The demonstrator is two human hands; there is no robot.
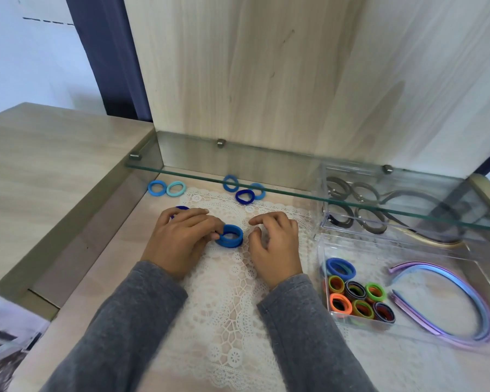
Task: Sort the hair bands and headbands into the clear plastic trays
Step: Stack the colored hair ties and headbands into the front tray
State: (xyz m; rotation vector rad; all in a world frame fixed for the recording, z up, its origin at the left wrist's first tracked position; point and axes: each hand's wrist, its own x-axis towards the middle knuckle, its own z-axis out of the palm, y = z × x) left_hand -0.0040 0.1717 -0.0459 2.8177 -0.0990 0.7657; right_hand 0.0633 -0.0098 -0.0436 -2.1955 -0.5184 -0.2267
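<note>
At counter (102, 278) centre, left hand (181, 239) pinches a blue band stack (229, 236), right hand (276, 244) slack, empty; I see loose bands (245, 196) at twelve, tray (379, 250) at four part-filled.

Matt, pale wood grain across the back panel (252, 80). Glossy clear glass for the shelf (266, 174), pinned with dull metal clips (220, 143). White openwork lace cloth (227, 301) underneath. Soft matt fabric on the blue hair bands (231, 243). Shiny clear plastic trays (379, 258); satin sheen on the headbands (441, 271). Grey matt knit sleeves (142, 321).
</note>
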